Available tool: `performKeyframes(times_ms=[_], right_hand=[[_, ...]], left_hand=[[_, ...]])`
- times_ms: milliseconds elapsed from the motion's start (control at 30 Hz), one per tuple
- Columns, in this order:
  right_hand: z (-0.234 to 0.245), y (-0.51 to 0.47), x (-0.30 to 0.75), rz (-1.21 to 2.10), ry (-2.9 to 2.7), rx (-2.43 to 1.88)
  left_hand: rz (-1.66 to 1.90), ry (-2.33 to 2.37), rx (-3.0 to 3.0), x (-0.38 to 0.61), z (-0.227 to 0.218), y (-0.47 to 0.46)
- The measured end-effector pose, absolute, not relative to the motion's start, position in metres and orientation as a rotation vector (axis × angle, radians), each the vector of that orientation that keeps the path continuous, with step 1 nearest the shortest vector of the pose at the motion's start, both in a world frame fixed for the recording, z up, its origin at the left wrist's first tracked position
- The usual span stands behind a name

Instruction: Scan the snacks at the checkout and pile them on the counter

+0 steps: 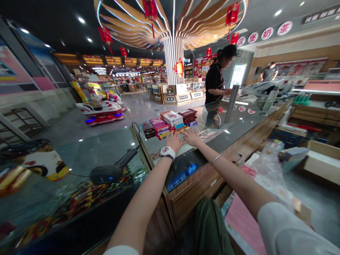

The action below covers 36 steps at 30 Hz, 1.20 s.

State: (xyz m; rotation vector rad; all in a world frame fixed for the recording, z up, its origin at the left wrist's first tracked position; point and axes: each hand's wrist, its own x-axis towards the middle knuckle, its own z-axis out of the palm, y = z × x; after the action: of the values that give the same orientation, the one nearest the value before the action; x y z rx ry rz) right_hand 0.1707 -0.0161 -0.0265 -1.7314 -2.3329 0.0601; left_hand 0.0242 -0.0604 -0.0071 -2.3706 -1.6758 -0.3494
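Both my arms reach forward over a glass counter. My left hand, with a white watch on its wrist, rests at the near edge of several stacked flat boxes. Its fingers lie against the lowest yellow and red packs. My right hand, with a thin bracelet on the wrist, lies beside it, fingers stretched towards the same packs. Whether either hand grips a pack is hidden by the fingers. The boxes are pink, red, white and dark maroon, piled in short stacks.
A black barcode scanner with a cable lies on the glass to the left. A person in a black shirt stands behind the far counter by a metal cylinder. Ride-on toy cars stand on the hall floor.
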Motion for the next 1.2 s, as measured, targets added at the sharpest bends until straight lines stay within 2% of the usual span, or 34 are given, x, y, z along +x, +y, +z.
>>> performKeyframes(times_ms=[367, 667, 933, 1200], right_hand=[[-0.028, -0.010, 0.168, 0.060, -2.357, -1.767], [-0.031, -0.011, 0.170, 0.033, -2.350, -1.733], [-0.032, -0.011, 0.170, -0.024, -2.362, -1.691], [-0.034, -0.011, 0.170, -0.063, -2.363, -1.695]], left_hand=[[-0.387, -1.893, -2.196, 0.015, -0.012, -0.079], [-0.259, -2.024, -2.249, 0.015, -0.009, -0.081], [-0.225, -2.028, -2.231, 0.014, -0.013, -0.078], [-0.346, -1.951, -2.263, 0.015, -0.013, -0.080]])
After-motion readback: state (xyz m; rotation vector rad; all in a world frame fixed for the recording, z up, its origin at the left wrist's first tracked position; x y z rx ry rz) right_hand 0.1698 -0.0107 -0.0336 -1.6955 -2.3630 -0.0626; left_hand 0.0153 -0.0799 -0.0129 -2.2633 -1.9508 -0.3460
